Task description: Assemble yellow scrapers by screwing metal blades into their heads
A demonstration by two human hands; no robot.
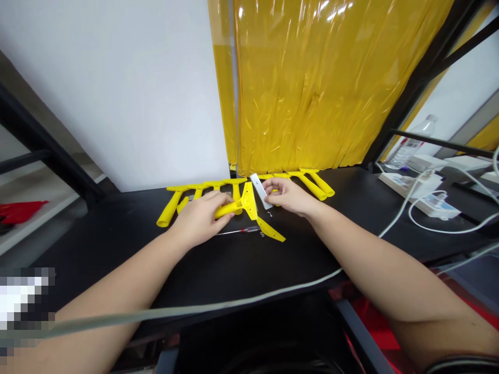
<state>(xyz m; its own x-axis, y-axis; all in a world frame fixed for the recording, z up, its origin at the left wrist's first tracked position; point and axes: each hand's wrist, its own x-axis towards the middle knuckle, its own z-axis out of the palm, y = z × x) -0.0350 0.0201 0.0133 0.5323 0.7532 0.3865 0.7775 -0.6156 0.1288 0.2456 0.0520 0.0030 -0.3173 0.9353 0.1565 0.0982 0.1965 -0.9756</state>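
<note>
My left hand (pixel 202 215) is closed around the handle of a yellow T-shaped scraper (pixel 248 201), its wide head turned to the right. Between the thumb and fingers of my right hand (pixel 284 196) is a flat silvery-white plate (pixel 260 190), held tilted just beside the scraper head, with a small gap showing. A loose yellow plate (pixel 272 230) with holes lies below the head. A screwdriver (pixel 249 229) rests on the black table near my left hand. Small screws (pixel 270 214) and tiny ring-like parts (pixel 262 235) lie close by.
More yellow scraper handles (pixel 169 208) line the back of the black table (pixel 218 280), others (pixel 317 187) at right. A white cable (pixel 249 301) crosses the front edge. Power strips (pixel 432 200) and a plastic bottle (pixel 413 140) stand right. A yellow curtain (pixel 312 88) hangs behind.
</note>
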